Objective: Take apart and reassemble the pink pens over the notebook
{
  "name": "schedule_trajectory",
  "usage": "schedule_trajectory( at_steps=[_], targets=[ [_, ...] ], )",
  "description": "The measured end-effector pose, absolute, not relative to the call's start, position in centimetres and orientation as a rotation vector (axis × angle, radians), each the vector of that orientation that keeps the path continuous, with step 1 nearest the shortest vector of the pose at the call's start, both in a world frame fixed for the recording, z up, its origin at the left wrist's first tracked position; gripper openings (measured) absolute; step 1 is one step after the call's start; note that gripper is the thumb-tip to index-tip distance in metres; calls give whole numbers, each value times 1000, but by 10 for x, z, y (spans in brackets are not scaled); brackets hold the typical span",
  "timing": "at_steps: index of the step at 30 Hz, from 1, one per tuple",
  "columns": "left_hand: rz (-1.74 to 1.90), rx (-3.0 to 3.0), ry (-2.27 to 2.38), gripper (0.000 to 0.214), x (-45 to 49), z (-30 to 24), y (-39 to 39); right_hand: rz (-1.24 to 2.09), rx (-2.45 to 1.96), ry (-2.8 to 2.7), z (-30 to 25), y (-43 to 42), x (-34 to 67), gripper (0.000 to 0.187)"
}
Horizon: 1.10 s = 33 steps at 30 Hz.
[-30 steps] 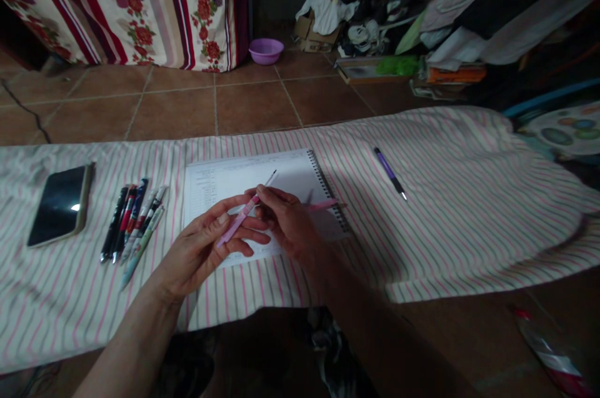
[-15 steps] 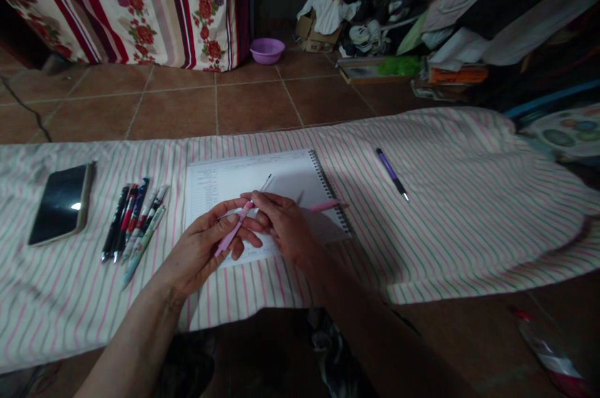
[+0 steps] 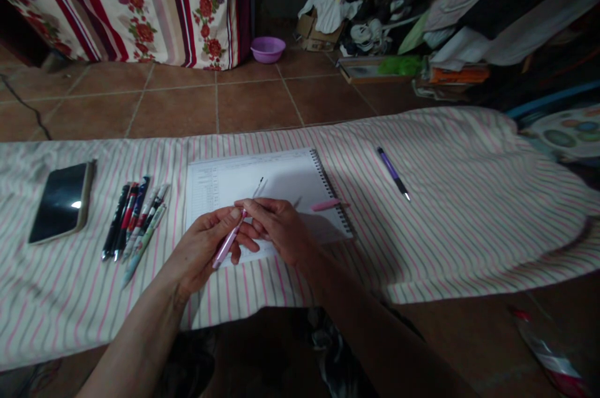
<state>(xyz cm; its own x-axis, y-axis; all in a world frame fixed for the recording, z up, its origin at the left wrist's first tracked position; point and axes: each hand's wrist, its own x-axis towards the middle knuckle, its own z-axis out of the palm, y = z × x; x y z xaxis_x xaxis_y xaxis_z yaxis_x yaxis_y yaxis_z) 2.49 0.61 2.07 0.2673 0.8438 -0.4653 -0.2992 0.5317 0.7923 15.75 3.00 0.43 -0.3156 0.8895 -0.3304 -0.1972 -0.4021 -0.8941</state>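
Observation:
My left hand [image 3: 204, 240] is closed around the pink barrel of a pen [image 3: 227, 243], held slanted above the notebook. My right hand [image 3: 285, 226] meets it at the barrel's upper end, thumb and finger pinching there. Beyond those fingertips a thin pen refill [image 3: 257, 188] with a dark tip sticks out. The exact grip point is hidden by the fingers. Under both hands lies a spiral notebook [image 3: 290, 172] with printed lines. A separate pink pen part [image 3: 325, 205] rests on its right side, near the spiral binding.
Left of the notebook lies a group of several pens [image 3: 135, 220], with a phone [image 3: 63, 203] farther left. A purple pen [image 3: 394, 174] is on the striped cloth [image 3: 459, 223] to the right. A purple basin [image 3: 267, 49] stands on the tiled floor beyond.
Both hands have shifted slightly down and left with the pen. The refill tip has moved the same way, and my left thumb now sits nearer the barrel's upper end.

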Motion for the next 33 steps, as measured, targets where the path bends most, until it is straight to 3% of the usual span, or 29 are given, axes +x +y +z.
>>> schedule_trajectory(
  at_steps=[14,18,27,33],
  targets=[
    [892,592,1109,18,25,16,7,1766,-1062,-1199,9,29,160,30],
    [911,547,1175,15,23,17,8,1643,-1221,-1221,9,36,179,30],
    [944,510,1205,9,21,15,11,835,-1352,-1786,9,45,239,4],
    [940,525,1220,11,22,14,11,565,-1377,-2185,9,33,256,12]
  ],
)
